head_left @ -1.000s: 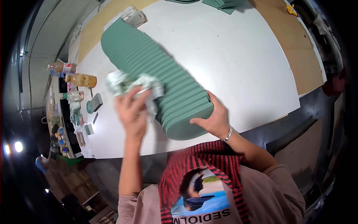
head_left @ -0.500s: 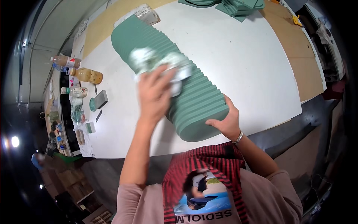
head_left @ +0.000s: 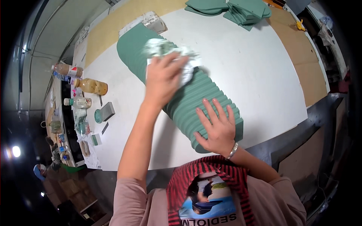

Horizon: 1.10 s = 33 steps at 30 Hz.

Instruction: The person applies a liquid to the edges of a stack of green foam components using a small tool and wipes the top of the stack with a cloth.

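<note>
Two hands are on the green stack [head_left: 188, 101], which slants across the table from eleven o'clock to five. The left hand [head_left: 166, 75] has its fingers curled over a crumpled, pale cloth [head_left: 160, 45], grasping it against the stepped top. The right hand [head_left: 218, 133], at five o'clock, clutches nothing: its fingers are spread and rest on the near end.

To wipe well, I would use light, even pressure and follow the ridges, so loose folds don't snag on the edges. The right palm should steady the layers without pushing them askew; whether they are joined, I cannot tell.

Beneath lies a white tabletop [head_left: 264, 75]. A whitish block [head_left: 154, 22] sits by the stack's far end, at eleven; more green pieces [head_left: 247, 11] lie towards one. A grey block [head_left: 107, 112] is at nine, with a yellowish bottle [head_left: 92, 86] just above it. Beyond, the room is dim, with a bright lamp [head_left: 16, 151] between eight and nine.
</note>
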### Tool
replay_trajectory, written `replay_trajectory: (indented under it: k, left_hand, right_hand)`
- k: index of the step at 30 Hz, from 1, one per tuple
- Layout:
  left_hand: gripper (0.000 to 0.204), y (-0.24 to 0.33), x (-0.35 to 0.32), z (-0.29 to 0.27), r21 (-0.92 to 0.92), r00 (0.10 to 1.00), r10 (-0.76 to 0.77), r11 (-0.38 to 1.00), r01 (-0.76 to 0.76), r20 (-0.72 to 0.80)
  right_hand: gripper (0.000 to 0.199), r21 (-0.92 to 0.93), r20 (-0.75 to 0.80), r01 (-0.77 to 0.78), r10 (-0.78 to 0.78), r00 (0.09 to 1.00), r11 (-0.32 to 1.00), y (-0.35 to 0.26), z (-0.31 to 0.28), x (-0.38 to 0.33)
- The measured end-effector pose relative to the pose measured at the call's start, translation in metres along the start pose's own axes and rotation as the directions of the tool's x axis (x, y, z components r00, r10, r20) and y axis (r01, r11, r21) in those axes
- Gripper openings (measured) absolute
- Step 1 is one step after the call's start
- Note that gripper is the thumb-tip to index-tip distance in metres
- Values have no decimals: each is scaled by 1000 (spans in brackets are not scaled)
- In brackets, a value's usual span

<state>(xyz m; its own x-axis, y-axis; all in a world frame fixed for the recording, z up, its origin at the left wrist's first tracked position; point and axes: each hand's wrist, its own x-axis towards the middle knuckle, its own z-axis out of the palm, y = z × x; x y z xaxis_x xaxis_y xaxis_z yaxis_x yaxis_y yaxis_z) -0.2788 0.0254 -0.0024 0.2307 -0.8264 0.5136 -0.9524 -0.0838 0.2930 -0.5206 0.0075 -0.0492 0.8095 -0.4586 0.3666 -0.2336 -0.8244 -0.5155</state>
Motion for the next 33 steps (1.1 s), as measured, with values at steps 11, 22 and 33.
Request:
replay_trajectory:
  k: [11, 22, 33]
  left_hand:
    - [34, -54, -30, -28, 147, 985, -170, 975, 163, 36]
    - [26, -35, 52, 19, 197, 951, 23, 976, -88, 308]
    - [28, -39, 28, 24, 221, 974, 154, 957, -189, 167]
  right_hand:
    - [45, -164, -77, -50, 38, 996, 985, 2, 7, 3]
    - [43, -148, -82, -51, 39, 996, 988, 2, 3, 8]
    - [45, -128, -98, -36, 23, 995, 991, 5, 4, 6]
